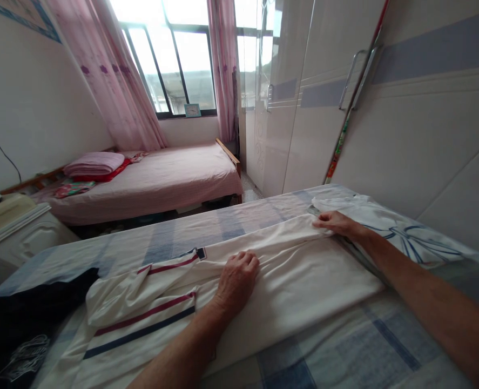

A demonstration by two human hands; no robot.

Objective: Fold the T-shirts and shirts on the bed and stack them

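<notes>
A white shirt (299,286) with dark red and navy stripes lies lengthwise on the checked bed, folded into a long shape with creases along its upper side. My left hand (239,278) rests on its middle with the fingers curled together against the cloth. At the far right end, my right hand (338,222) pinches the shirt's upper corner between thumb and fingers. Just beyond that hand lies another white garment (409,232) with a blue line print, partly hidden by my forearm. Some greyish cloth shows beneath the right wrist.
A black garment (32,313) with a white print lies at the left of the blue-and-white checked sheet (174,232). Further off stands a pink-covered bed (182,173) with folded bedding (95,163). A wardrobe (324,108) borders the right side, and a white cabinet (20,232) the left.
</notes>
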